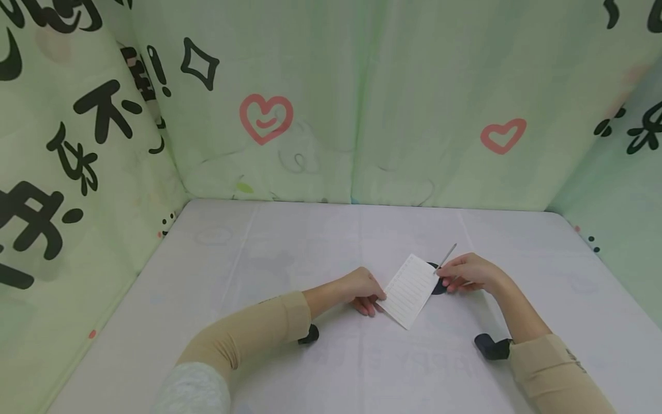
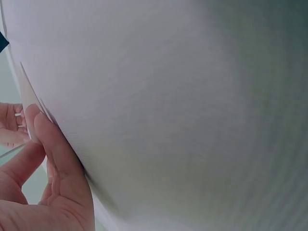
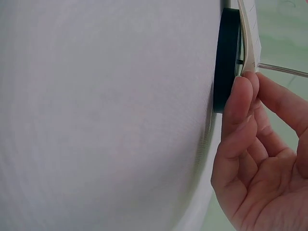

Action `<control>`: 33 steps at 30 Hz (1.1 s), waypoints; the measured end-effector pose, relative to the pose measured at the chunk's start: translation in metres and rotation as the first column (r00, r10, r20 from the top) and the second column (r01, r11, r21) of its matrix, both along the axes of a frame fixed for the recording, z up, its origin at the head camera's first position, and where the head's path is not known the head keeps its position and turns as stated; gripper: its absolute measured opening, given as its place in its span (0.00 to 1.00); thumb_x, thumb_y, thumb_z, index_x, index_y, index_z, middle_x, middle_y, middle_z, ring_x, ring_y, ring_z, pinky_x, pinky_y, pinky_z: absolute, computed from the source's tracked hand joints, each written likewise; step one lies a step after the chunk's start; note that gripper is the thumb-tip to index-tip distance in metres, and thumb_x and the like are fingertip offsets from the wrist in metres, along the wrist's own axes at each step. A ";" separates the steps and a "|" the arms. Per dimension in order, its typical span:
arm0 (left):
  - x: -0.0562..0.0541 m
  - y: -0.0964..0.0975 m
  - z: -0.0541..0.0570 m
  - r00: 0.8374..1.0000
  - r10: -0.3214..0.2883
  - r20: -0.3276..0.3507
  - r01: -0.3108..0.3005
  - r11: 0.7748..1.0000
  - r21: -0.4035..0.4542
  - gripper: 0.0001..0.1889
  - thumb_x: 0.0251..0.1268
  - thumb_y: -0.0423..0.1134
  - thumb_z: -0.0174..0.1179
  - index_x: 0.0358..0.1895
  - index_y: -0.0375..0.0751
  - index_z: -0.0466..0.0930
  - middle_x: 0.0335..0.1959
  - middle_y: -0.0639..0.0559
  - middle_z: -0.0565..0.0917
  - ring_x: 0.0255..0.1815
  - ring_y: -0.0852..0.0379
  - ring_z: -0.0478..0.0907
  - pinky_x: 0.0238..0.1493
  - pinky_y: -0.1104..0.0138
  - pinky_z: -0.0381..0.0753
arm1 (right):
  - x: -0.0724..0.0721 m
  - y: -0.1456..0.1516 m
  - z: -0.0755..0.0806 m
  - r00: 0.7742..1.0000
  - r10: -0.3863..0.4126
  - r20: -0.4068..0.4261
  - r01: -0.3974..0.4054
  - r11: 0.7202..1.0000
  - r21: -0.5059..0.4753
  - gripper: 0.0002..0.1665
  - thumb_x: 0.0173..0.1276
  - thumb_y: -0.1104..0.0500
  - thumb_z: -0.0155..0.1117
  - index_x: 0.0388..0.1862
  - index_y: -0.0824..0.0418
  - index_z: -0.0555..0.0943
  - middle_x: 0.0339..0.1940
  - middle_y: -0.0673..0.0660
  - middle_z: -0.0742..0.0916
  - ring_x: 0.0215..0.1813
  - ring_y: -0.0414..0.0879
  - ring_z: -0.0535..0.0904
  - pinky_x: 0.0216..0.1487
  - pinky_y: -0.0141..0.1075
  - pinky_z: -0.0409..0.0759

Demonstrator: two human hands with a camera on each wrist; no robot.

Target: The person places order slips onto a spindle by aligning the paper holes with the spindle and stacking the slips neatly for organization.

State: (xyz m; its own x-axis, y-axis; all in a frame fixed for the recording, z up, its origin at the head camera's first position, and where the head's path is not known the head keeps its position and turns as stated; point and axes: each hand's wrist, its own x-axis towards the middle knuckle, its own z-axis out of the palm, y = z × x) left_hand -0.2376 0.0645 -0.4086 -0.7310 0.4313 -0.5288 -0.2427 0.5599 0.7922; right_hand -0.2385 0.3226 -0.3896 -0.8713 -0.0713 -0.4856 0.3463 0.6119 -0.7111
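A ruled white paper slip (image 1: 408, 293) lies between my two hands, tilted over the table. My left hand (image 1: 364, 290) pinches its left edge between thumb and fingers. At the upper right corner, my right hand (image 1: 473, 271) pinches the paper with thumb and fingertips. Beneath that corner is a round dark base (image 3: 226, 60), partly covered by the paper in the head view. It carries a thin metal spike (image 1: 449, 255), which shows on both sides of the paper in the right wrist view. Several paper layers (image 3: 248, 33) appear at the edge there.
A white cloth covers the table (image 1: 289, 241). Pale green curtains (image 1: 310, 167) with black writing and red hearts enclose the back and sides. Dark pieces (image 1: 492, 347) sit at the sleeve cuffs of both arms.
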 end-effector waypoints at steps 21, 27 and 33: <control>0.003 0.003 0.003 1.000 -0.010 -0.022 0.010 1.000 -0.021 0.05 0.58 0.32 0.58 0.26 0.35 0.75 0.17 0.46 0.82 0.08 0.60 0.73 0.10 0.75 0.72 | 0.002 0.003 -0.002 1.000 0.002 -0.001 -0.002 1.000 0.016 0.15 0.63 0.54 0.61 0.36 0.67 0.80 0.20 0.49 0.82 0.25 0.41 0.79 0.27 0.32 0.76; 0.000 -0.006 0.003 0.997 -0.034 -0.072 0.030 0.998 -0.060 0.04 0.58 0.33 0.58 0.28 0.36 0.78 0.16 0.48 0.81 0.10 0.60 0.72 0.12 0.74 0.73 | 0.004 0.008 0.000 1.000 0.025 0.014 -0.026 0.999 0.039 0.17 0.63 0.53 0.60 0.40 0.68 0.79 0.23 0.51 0.83 0.27 0.42 0.80 0.29 0.33 0.76; -0.014 -0.035 0.006 0.986 -0.059 -0.155 0.042 0.993 -0.108 0.05 0.58 0.36 0.58 0.29 0.37 0.79 0.19 0.49 0.81 0.14 0.58 0.74 0.16 0.73 0.73 | 0.013 0.024 0.011 0.993 0.114 -0.005 -0.113 0.985 0.129 0.25 0.65 0.51 0.58 0.49 0.72 0.76 0.32 0.55 0.85 0.33 0.44 0.81 0.34 0.37 0.79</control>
State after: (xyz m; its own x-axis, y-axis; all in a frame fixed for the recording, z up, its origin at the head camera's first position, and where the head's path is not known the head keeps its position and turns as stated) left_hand -0.2514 0.0291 -0.4026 -0.7873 0.4186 -0.4527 -0.0888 0.6496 0.7551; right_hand -0.2257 0.3464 -0.3789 -0.8673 -0.1077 -0.4859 0.2607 0.7333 -0.6279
